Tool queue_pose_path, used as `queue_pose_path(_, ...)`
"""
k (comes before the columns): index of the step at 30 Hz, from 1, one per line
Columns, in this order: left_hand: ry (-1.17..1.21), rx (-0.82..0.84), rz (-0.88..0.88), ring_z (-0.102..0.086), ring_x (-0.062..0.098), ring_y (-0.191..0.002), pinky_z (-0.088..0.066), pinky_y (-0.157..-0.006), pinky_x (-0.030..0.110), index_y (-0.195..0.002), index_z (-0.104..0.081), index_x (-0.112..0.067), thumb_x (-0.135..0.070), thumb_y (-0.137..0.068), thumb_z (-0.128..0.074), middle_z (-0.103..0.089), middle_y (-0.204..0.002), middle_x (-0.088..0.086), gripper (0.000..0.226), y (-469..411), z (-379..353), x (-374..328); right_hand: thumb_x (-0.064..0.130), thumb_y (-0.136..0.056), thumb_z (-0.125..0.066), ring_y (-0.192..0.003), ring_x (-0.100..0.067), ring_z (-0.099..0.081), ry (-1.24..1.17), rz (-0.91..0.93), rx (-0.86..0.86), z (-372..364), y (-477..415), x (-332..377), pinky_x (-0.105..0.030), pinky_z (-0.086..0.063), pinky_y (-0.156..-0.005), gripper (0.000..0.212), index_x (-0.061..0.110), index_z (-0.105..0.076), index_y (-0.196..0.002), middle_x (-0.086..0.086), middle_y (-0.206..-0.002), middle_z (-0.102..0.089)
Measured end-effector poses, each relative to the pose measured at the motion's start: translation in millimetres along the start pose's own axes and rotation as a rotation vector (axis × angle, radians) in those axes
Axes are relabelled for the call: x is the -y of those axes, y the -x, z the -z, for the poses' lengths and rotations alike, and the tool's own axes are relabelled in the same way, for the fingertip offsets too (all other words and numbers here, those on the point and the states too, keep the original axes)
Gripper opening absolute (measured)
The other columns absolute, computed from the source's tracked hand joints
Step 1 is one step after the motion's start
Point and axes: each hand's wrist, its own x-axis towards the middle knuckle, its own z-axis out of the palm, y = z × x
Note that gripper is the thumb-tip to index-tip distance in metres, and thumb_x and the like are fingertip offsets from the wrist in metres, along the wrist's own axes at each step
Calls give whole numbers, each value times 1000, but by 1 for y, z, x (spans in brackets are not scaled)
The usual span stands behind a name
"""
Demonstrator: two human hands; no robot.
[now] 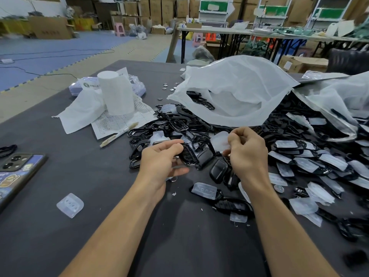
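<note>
Head view, listed left to right across the dark table (pixel 60 246). Item: a phone (pixel 18 168) at the left edge. Item: one loose pad (pixel 70 204), clear, lying alone. Item: a pen (pixel 119 134) and a paper roll (pixel 116 92), farther back. Item: your left hand (pixel 159 158), fingers above and thumb below, curled round a black shell (pixel 188 155) held just over the table. The shell's long axis runs roughly near to far, its far end leaning a little left, and its open face seems turned toward your right hand. Item: a silicone pad (pixel 219 141), translucent, just right of the shell and slightly beyond it, apart from it. Its own axis is too blurred to tell. Item: your right hand (pixel 247 152), fingertips pinched together on that pad. This is the nearer hand for seating the pad, likely by a short leftward move. Item: a white bag (pixel 239 86), open, behind. Item: a heap (pixel 319 162) of shells and pads at the right.
</note>
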Motion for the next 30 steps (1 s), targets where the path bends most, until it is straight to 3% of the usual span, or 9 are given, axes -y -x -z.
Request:
queue_pose_path(2,2,34,5,-72,15,-63,-58,-51,26,-93,-80,-13,-6,-93,-73,-80,-85,9,10,1,-2,1,20,-102,-56,-64,-10,-74,-24,-11,19,-2,-1,-3,-23,-54,-52,28,33,-63,-78,10,-72,-71)
queue_pose_path(4,-9,68,-11,-72,14,-66,-59,-55,25,-92,-80,-14,-2,-90,-75,-79,-83,6,13,1,-3,3,21,-101,-58,-70,-12,-74,-28,-43,35,-4,-5,-8,-36,-61,-67,26,33,-65,-79,11,-75,-71)
queue_pose_path(6,-32,95,-37,-74,14,-70,-61,-59,24,-95,-79,-14,3,-88,-76,-79,-83,3,18,1,-3,4,22,-96,-64,-72,-9,-67,-18,-31,60,-5,-8,-9,-35,-58,-73,19,34,-69,-81,15,-74,-70)
queue_pose_path(10,-77,98,-81,-74,14,-70,-60,-61,26,-97,-78,-14,7,-88,-74,-79,-80,2,23,-3,-2,6,26,-85,-75,-60,1,-62,3,57,21,-6,-6,-6,-13,-47,-59,14,36,-77,-76,18,-66,-71)
queue_pose_path(13,-121,99,-122,-72,12,-65,-58,-57,23,-95,-78,-15,9,-89,-70,-78,-76,1,26,-6,-4,9,27,-83,-74,-53,-6,-59,190,161,-50,-4,-3,-4,-25,-50,-61,10,30,-78,-74,22,-56,-65)
queue_pose_path(18,-208,103,-199,-67,18,-69,-57,-70,35,-95,-77,-20,11,-94,-63,-72,-69,-2,34,-8,-5,15,26,-83,-79,-62,1,-68,125,65,-18,-4,3,-4,-25,-58,-71,12,31,-80,-72,22,-61,-70)
queue_pose_path(23,-196,137,-193,-63,11,-61,-57,-48,28,-101,-76,-18,10,-96,-60,-67,-68,-3,32,-6,-6,14,22,-92,-66,-60,-8,-64,278,225,-39,-5,5,-6,-29,-53,-66,17,25,-73,-77,13,-57,-65)
queue_pose_path(27,-207,136,-198,-60,20,-72,-58,-52,31,-101,-77,-19,7,-95,-62,-58,-80,12,31,-8,-5,14,22,-95,-63,-60,-8,-62,239,192,-43,-7,5,-9,-21,-46,-57,21,25,-67,-74,18,-61,-65)
queue_pose_path(30,-221,135,-207,-54,27,-76,-59,-53,32,-98,-79,-22,6,-93,-64,-55,-83,11,32,-10,-5,16,27,-94,-67,-51,-7,-57,173,137,-54,-6,3,-10,-18,-45,-55,23,26,-67,-71,18,-53,-61)
